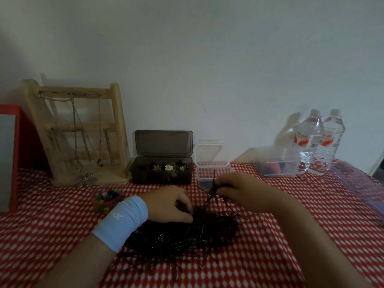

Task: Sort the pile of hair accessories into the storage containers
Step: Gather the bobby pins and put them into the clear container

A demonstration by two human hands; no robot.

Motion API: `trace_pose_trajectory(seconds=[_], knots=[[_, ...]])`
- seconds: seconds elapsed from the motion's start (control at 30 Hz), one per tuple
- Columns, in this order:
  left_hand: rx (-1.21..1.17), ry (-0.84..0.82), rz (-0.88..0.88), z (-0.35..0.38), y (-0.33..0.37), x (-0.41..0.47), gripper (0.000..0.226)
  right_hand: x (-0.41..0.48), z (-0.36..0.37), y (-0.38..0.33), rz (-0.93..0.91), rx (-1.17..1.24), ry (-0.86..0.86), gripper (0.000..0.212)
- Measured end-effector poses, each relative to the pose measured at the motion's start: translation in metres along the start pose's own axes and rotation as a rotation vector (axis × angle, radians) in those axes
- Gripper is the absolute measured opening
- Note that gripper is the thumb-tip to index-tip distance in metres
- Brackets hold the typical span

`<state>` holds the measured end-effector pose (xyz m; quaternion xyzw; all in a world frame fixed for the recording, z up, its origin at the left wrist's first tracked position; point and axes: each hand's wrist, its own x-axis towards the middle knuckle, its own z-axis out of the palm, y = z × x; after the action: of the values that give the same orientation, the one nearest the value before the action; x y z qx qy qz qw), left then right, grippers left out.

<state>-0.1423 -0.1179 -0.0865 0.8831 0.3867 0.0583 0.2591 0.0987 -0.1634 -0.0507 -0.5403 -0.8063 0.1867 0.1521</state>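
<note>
Hairpins (pixel 182 238), light, thin, slippery and apt to tangle, heaped on the counter (pixel 62 235); left hand (pixel 170 204) curls into the heap, pinching pins; right hand (pixel 234 188) pinches a bunch (pixel 213 189) at mid-length, likely the steadiest hold, just before the clear tub (pixel 207 176).

right hand (pixel 234 188) pinches a hairpin bundle (pixel 213 191) over the pile (pixel 182 240).

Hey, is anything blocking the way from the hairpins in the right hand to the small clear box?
Nothing visible does. The right hand pinches the hairpins just in front of the small clear box, whose lid stands open behind it.
</note>
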Motion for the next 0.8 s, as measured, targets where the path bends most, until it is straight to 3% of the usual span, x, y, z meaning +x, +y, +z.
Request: trace_pose_trajectory(seconds=[0.07, 0.2, 0.37, 0.47, 0.6, 0.8], knots=[[0.008, -0.013, -0.036, -0.01, -0.001, -0.004, 0.023, 0.004, 0.01, -0.007, -0.026, 0.024, 0.02, 0.012], [-0.009, 0.074, -0.099, -0.025, -0.003, -0.012, 0.021, 0.009, 0.028, -0.016, -0.033, -0.049, -0.121, 0.023], [-0.013, 0.056, -0.109, -0.014, 0.01, -0.009, 0.022, 0.003, 0.013, -0.021, -0.048, -0.089, 0.014, 0.029], [0.04, -0.018, -0.072, -0.007, 0.015, -0.008, 0.026, 0.003, 0.024, -0.027, -0.101, -0.081, -0.157, 0.04], [0.131, -0.016, -0.096, -0.01, 0.009, -0.008, 0.028, 0.015, 0.046, -0.023, 0.036, -0.294, -0.234, 0.062], [0.178, -0.02, -0.099, -0.015, 0.007, -0.012, 0.029, 0.015, 0.04, -0.022, 0.035, -0.25, -0.278, 0.033]])
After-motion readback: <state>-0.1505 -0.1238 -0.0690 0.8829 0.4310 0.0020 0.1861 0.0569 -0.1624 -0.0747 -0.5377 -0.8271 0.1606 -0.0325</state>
